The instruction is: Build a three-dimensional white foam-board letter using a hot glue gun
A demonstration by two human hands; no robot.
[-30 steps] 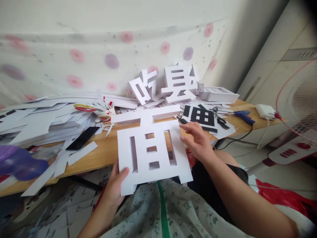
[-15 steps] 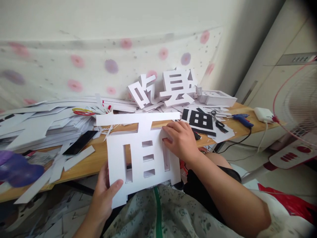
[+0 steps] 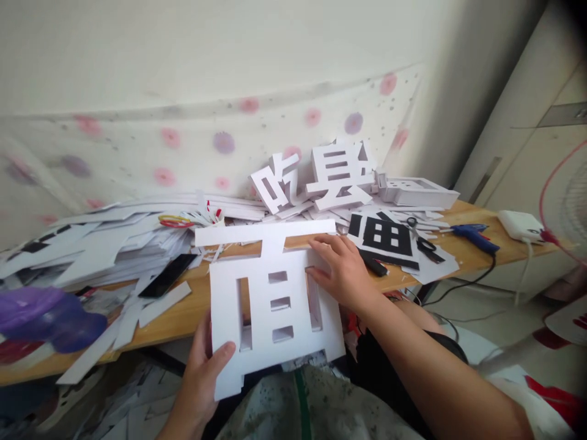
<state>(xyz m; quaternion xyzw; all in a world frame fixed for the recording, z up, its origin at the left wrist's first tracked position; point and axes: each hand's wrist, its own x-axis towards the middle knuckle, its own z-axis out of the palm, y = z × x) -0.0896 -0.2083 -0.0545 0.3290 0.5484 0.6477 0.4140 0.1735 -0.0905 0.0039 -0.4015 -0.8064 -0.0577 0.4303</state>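
A large white cut-out character (image 3: pixel 263 305) with raised side walls is held up in front of me, its face toward me. My left hand (image 3: pixel 202 360) grips its lower left edge, thumb on the front and fingers behind. My right hand (image 3: pixel 342 269) lies at its upper right, the fingers bent over the edge and into the right slot. Beyond it on the table stand two more white characters, a smaller one (image 3: pixel 277 183) leaning left and a larger one (image 3: pixel 339 174). A black cut-out character (image 3: pixel 387 238) lies flat to the right.
Scissors (image 3: pixel 426 244), a blue glue gun (image 3: pixel 477 237) and a white adapter (image 3: pixel 520 226) lie on the right. Stacked white sheets (image 3: pixel 110 244), a black phone (image 3: pixel 167 275) and a purple bag (image 3: pixel 50 318) are on the left. A fan (image 3: pixel 571 183) stands far right.
The view has shifted, so everything sits further right and slightly lower. Both hands keep their hold on the white character, with the right fingers a little more spread.
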